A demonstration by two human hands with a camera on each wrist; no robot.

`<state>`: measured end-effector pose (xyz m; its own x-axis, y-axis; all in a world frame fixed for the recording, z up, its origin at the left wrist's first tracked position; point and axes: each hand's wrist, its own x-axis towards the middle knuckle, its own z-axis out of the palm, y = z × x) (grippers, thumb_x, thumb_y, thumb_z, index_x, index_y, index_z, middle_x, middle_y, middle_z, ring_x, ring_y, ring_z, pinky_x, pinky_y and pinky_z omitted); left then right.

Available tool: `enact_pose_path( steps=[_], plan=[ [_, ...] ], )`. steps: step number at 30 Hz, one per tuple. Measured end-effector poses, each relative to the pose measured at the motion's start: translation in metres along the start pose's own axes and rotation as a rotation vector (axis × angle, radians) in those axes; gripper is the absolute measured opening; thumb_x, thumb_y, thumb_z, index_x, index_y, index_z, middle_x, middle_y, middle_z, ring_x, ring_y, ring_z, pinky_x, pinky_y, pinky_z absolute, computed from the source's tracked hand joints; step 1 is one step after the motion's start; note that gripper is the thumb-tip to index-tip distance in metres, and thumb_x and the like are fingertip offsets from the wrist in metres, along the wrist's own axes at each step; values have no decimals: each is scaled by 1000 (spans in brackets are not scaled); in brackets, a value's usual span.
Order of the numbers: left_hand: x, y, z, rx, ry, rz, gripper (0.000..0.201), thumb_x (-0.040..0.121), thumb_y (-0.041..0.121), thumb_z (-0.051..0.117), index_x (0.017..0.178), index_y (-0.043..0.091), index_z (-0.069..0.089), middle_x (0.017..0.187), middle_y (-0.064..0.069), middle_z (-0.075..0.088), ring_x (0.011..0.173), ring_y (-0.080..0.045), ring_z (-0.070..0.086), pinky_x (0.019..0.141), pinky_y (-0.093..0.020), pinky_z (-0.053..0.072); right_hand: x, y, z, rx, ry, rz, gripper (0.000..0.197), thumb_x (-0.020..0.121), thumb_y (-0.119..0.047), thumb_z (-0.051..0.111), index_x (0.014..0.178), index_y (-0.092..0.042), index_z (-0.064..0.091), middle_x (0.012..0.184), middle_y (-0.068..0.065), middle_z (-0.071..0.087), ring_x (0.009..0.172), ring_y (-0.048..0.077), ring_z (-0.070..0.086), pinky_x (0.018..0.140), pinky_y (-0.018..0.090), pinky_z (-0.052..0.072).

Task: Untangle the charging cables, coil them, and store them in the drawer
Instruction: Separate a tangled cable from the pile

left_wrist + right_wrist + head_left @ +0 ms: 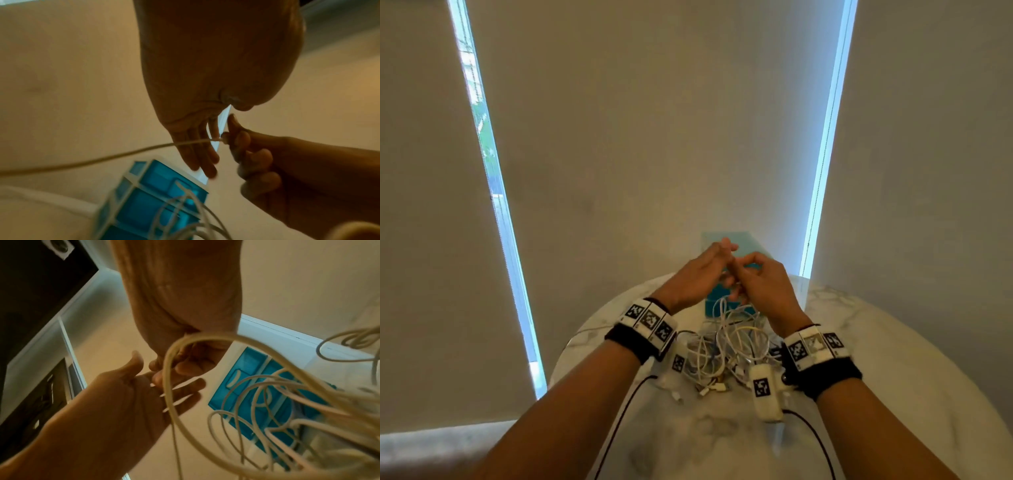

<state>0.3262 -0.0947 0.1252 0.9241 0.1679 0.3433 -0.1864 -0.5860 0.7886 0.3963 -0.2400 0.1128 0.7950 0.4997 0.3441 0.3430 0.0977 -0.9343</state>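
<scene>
cables [726, 346]: white, tangled heap on the table, just before the drawer unit
drawer unit [710, 305]: blue drawers, white frame, shut

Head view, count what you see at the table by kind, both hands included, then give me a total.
Hands: 2, left hand and right hand
Blue drawer unit: 1
Cable tangle: 1 pile; the strands are too tangled to count, and the right hand pinches one
Marble table: 1
Total: 5
</scene>
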Motion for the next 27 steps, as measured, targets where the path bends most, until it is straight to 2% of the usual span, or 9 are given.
enact_pose_path(
  steps=[2, 4, 7, 10, 13, 16, 20, 23, 27],
  plan=[
    [1, 12, 20, -169, -102, -56, 75, 112, 61, 10, 119, 12, 66, 80, 6, 65, 70, 0, 63, 71, -19, 52, 0, 2, -10, -41, 56, -21, 38, 100, -47, 71, 103, -9, 71, 73, 5, 77, 56, 14, 67, 54, 29, 54],
    [4, 10, 32, -212, -105, -100, 76, 112, 60, 7, 91, 15, 65, 61, 13, 55, 53, 1, 51, 60, -19, 44, -2, 9, -24, -46, 80, 7, 42, 101, -53, 67, 106, -12, 73, 78, 4, 79, 61, 15, 67, 56, 28, 54],
    [13, -16, 36, -253, 39, -225, 70, 111, 66, 20, 97, 20, 71, 63, 13, 44, 53, -4, 37, 53, -24, 30, -10, 19, -50, -60, 51, 98, 49, 98, -61, 65, 117, -17, 71, 93, 5, 80, 70, 17, 68, 61, 30, 53],
    [16, -40, 35, -587, 126, -285, 59, 109, 68, 33, 97, 18, 62, 62, 11, 36, 48, -6, 27, 42, -20, 23, -29, 26, -73, -117, -284, 140, 44, 91, -59, 74, 123, -30, 75, 110, -2, 79, 91, 22, 70, 78, 32, 53],
    [16, -47, 39, -667, 155, -243, 56, 107, 70, 35, 98, 19, 57, 64, 9, 33, 48, -6, 24, 38, -19, 23, -43, 34, -80, -298, -539, 123, 27, 90, -43, 84, 113, -31, 82, 109, -5, 81, 103, 25, 75, 92, 34, 60],
    [15, -45, 42, -629, 153, -194, 63, 102, 76, 38, 102, 18, 61, 67, 8, 34, 50, -7, 24, 42, -21, 22, -34, 45, -74, -203, -345, 53, 20, 93, -38, 83, 102, -20, 83, 85, -2, 78, 71, 21, 67, 72, 30, 58],
    [5, -47, 53, -519, 90, -136, 67, 91, 80, 54, 106, 17, 71, 70, 7, 42, 53, -7, 30, 47, -20, 26, -15, 64, -70, 267, 88, 12, 26, 99, -30, 76, 113, -9, 79, 87, 8, 70, 73, 19, 59, 66, 30, 52],
    [0, -55, 61, -492, 39, -112, 68, 91, 71, 63, 118, 9, 70, 75, 9, 52, 55, -6, 32, 50, -19, 28, -12, 71, -65, 391, 175, -6, 32, 98, -28, 75, 121, -6, 76, 94, 10, 70, 75, 17, 60, 68, 30, 54],
    [4, -52, 62, -391, 92, -121, 37, 96, 57, 70, 109, 23, 75, 75, 10, 66, 53, -5, 41, 47, -18, 33, -15, 71, -61, 388, 164, -17, 25, 100, -31, 74, 118, -14, 79, 96, 9, 71, 80, 17, 62, 74, 30, 57]
  ],
)
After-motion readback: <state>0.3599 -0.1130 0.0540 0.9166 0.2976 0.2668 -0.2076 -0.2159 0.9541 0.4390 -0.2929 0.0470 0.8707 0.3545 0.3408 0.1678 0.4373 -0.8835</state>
